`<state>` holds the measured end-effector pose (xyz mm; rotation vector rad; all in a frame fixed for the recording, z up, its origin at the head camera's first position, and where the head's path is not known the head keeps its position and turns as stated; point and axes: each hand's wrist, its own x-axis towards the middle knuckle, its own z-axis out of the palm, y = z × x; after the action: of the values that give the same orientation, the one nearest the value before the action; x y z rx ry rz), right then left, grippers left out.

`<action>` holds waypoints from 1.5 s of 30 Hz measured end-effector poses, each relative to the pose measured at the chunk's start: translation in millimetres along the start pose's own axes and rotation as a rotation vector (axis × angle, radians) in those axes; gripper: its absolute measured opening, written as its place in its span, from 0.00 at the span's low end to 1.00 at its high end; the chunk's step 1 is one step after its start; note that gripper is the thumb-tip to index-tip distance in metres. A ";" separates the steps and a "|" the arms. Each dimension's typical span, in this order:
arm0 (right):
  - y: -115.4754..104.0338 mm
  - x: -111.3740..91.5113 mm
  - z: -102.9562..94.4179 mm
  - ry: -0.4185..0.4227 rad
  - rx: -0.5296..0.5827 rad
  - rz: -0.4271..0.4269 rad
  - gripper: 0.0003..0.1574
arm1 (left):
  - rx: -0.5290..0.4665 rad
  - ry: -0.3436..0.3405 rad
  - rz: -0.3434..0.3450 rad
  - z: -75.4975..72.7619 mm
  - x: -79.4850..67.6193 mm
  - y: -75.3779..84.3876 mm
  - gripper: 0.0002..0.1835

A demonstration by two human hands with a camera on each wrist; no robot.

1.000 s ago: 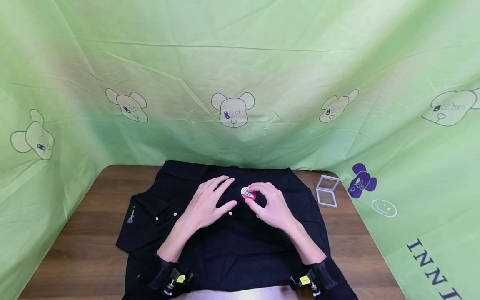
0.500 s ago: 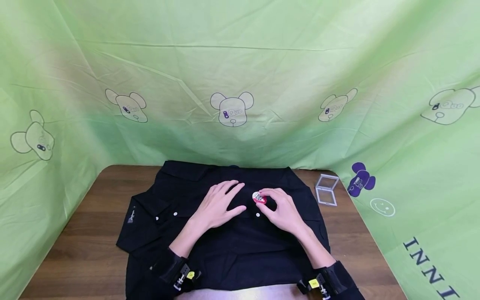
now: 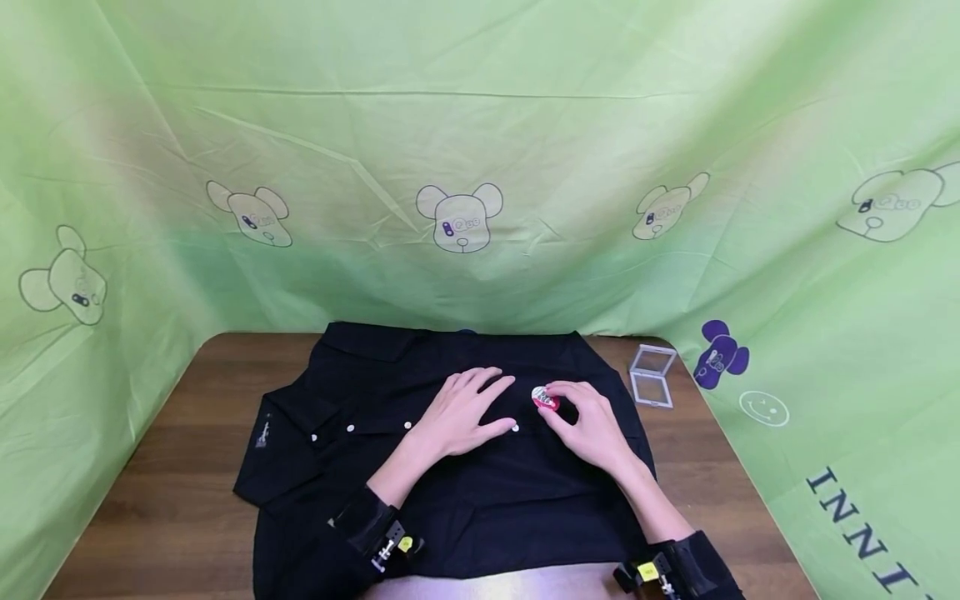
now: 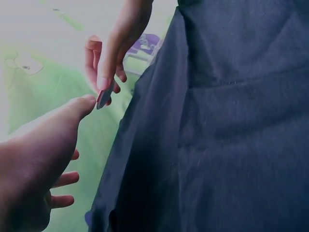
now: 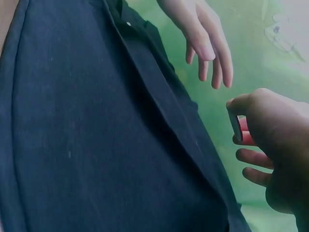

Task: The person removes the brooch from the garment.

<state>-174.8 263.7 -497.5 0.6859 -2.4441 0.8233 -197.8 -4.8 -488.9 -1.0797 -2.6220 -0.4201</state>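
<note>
A black shirt (image 3: 480, 508) with white buttons (image 3: 350, 427) lies spread across the table. My right hand (image 3: 592, 423) pinches a small round red-and-white badge (image 3: 542, 397) between thumb and fingers, above the shirt's right part. Seen edge-on in the right wrist view, the badge (image 5: 235, 124) is a thin disc. My left hand (image 3: 463, 418) is palm down with fingers extended, to the left of the badge and apart from it. In the left wrist view its thumb (image 4: 79, 107) appears near the badge. Whether the left fingers touch the cloth cannot be told.
An open, hinged clear case (image 3: 651, 374) with a pale frame lies at the table's back right corner. Bare wooden table (image 3: 172, 467) shows on both sides of the shirt. A green curtain (image 3: 450, 125) with bear prints hangs behind and at the sides.
Both hands have shifted to the right over the shirt, the badge travelling with the right hand. A shirt button left of the left hand is now uncovered.
</note>
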 end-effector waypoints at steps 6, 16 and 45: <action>12.5 -7.1 -9.7 0.044 -0.029 0.014 0.18 | 0.000 -0.039 0.006 8.1 11.0 10.7 0.38; 38.3 -19.3 -30.3 0.104 -0.089 0.055 0.18 | 0.007 -0.082 0.027 17.0 34.7 29.6 0.38; 114.4 -45.9 -85.7 0.169 -0.294 0.320 0.16 | 0.073 -0.128 0.169 37.3 70.6 90.1 0.39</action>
<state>-183.8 413.0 -510.3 0.1136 -2.4799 0.5865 -186.8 115.0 -483.6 -1.3312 -2.6032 -0.2235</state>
